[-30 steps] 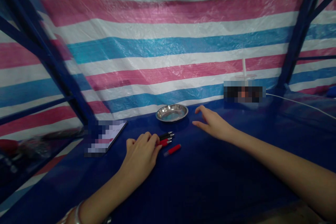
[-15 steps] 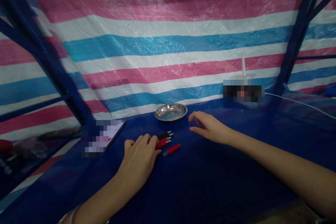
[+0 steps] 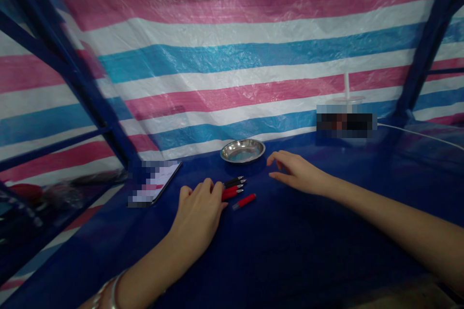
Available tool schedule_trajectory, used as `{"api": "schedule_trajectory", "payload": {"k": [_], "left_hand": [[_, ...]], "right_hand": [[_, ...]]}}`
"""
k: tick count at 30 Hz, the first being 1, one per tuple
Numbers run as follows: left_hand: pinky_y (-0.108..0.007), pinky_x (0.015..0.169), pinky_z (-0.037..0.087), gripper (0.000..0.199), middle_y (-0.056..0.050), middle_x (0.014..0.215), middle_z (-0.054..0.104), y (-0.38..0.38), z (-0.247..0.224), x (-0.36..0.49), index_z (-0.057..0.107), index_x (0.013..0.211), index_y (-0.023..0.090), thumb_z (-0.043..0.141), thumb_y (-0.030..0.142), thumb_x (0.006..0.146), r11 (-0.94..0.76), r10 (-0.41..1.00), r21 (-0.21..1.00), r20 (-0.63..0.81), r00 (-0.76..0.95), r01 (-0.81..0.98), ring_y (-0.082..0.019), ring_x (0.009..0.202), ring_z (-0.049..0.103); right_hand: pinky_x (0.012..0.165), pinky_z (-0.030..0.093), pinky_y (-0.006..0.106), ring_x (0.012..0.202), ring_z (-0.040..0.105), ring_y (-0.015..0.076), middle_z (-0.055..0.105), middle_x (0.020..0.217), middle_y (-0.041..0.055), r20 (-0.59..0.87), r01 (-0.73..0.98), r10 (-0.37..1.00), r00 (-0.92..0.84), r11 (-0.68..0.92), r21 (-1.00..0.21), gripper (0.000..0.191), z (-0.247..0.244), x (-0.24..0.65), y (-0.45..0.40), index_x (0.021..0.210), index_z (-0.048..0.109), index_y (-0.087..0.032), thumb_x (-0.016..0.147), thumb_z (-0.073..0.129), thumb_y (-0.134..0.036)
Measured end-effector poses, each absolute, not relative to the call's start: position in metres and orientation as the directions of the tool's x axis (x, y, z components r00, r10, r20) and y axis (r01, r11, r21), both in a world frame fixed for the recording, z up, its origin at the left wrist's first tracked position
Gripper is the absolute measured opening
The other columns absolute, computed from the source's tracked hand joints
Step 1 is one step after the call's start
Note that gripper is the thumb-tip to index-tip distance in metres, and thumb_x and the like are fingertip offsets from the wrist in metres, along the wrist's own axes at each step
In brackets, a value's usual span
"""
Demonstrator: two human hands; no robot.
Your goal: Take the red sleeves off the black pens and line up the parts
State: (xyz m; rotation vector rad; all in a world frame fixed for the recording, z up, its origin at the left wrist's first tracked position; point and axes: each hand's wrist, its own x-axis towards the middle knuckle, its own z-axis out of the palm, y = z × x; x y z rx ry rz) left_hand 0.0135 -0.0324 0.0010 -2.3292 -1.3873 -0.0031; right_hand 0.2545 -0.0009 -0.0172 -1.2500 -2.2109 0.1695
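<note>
My left hand (image 3: 203, 205) is curled over several red and black pens on the blue tabletop. The tips of the black pens (image 3: 234, 182) and the red pens (image 3: 232, 193) stick out to its right; their other ends are hidden under the fingers. A short red piece with a clear end, perhaps a pen cap (image 3: 247, 201), lies apart just to the right of them. My right hand (image 3: 293, 171) hovers near the table with thumb and fingers apart, holding nothing. Nearest to it, a shallow oval metal dish (image 3: 243, 160) stands on the table.
On the left lies a partly blurred phone (image 3: 165, 181). A cup with a white straw (image 3: 346, 86) stands at the back right, its lower part pixelated, with a white cable (image 3: 416, 131) running off to the right. Blue metal posts (image 3: 90, 101) and a striped tarp (image 3: 235, 63) border the table.
My view has shifted a little, so the scene sits slightly farther right and higher. Against the table, both hands, the pens and the dish look unmoved.
</note>
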Motion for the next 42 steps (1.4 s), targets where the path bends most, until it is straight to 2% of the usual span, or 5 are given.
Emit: {"api": "schedule_trajectory", "payload": {"k": [12,18,22,31,42], "left_hand": [[-0.035,0.064,0.027,0.013,-0.007,0.086,0.055,-0.034,0.003,0.014,0.05,0.094,0.014,0.05,0.021,0.083,-0.434,0.841,-0.321,0.19,0.506,0.842,-0.027,0.08,0.051],[-0.035,0.06,0.026,0.013,-0.008,0.082,0.055,-0.031,-0.001,0.012,0.053,0.089,0.015,0.04,0.017,0.086,-0.44,0.844,-0.36,0.146,0.516,0.822,-0.026,0.073,0.053],[-0.035,0.06,0.026,0.014,-0.008,0.083,0.054,-0.032,-0.001,0.014,0.052,0.088,0.014,0.038,0.014,0.086,-0.455,0.827,-0.336,0.185,0.531,0.825,-0.025,0.071,0.052],[-0.033,0.064,0.026,0.006,-0.003,0.086,0.056,-0.039,0.003,0.022,0.046,0.09,0.017,0.041,0.017,0.087,-0.594,0.724,-0.158,0.324,0.61,0.789,-0.021,0.078,0.051],[-0.035,0.066,0.026,0.01,-0.004,0.088,0.056,-0.04,0.003,0.026,0.047,0.091,0.017,0.038,0.02,0.088,-0.654,0.675,-0.116,0.355,0.647,0.747,-0.02,0.078,0.05]], "right_hand": [[0.065,0.038,0.025,0.07,0.048,0.0121,0.05,0.079,0.0027,0.424,0.733,0.814,-0.397,0.559,-0.388,0.02,-0.017,0.254,0.0,0.094,0.05,-0.017,0.076,0.05,-0.026],[0.065,0.038,0.025,0.07,0.048,0.012,0.049,0.078,0.0028,0.412,0.736,0.817,-0.402,0.556,-0.385,0.019,-0.018,0.254,0.0,0.093,0.051,-0.017,0.077,0.049,-0.026],[0.066,0.038,0.025,0.071,0.048,0.0122,0.05,0.077,0.0033,0.403,0.719,0.813,-0.421,0.57,-0.398,0.019,-0.015,0.252,-0.002,0.091,0.053,-0.016,0.078,0.048,-0.03],[0.053,0.033,0.02,0.055,0.042,0.0076,0.049,0.062,-0.0013,0.306,0.522,0.754,-0.582,0.634,-0.571,0.028,-0.006,0.236,-0.018,0.079,0.055,-0.014,0.084,0.036,-0.033],[0.059,0.037,0.021,0.059,0.047,0.0086,0.049,0.062,-0.0005,0.302,0.419,0.743,-0.597,0.609,-0.673,0.03,-0.007,0.233,-0.023,0.067,0.049,-0.014,0.086,0.033,-0.032]]}}
